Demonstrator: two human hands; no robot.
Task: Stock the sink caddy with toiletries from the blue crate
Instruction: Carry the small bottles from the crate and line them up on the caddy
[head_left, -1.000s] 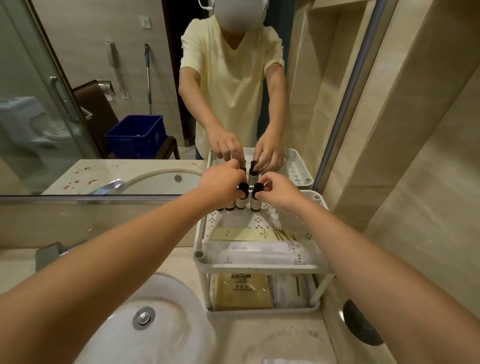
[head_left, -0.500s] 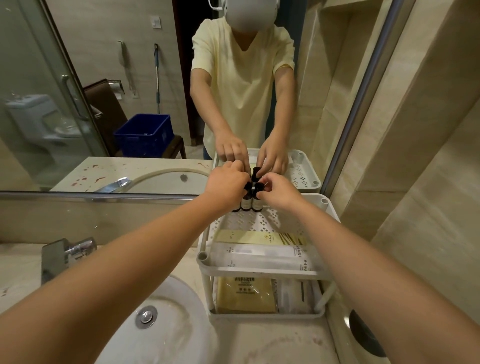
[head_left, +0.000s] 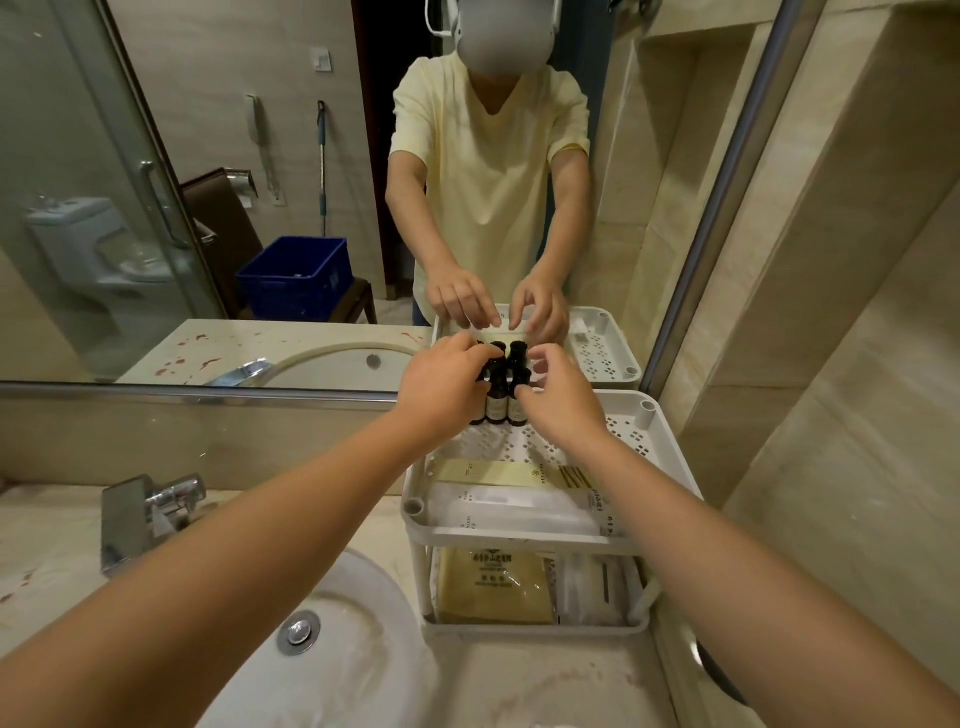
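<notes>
The white two-tier caddy (head_left: 519, 536) stands on the counter at the right corner, its back edge against the ledge below the mirror (head_left: 208, 208), its right side near the tiled wall (head_left: 831, 364) and its left side just beside the basin (head_left: 353, 665). The small dark bottles (head_left: 497, 402) stand upright in a tight row at the back left of the top tier, close to the rear rim. Bare perforated floor lies to their right, and also between them and the flat packets at the front. The left hand (head_left: 441, 387) curls its fingers over the caps from the left, covering most of the leftmost bottle. The right hand (head_left: 566, 402) pinches the cap of the rightmost bottle with its thumb in front and its bent fingers behind. The two hands are close together, with only the bottles between them. Each bottle carries a black cap and a pale label, the print too small to read. A yellow packet (head_left: 493, 474) and a white packet (head_left: 519, 508) bear small print that cannot be read. A tan sachet (head_left: 493, 590) on the lower tier shows dark characters, also not legible. The blue crate (head_left: 296, 278) appears only in the mirror, resting on a dark chair well behind the person.
</notes>
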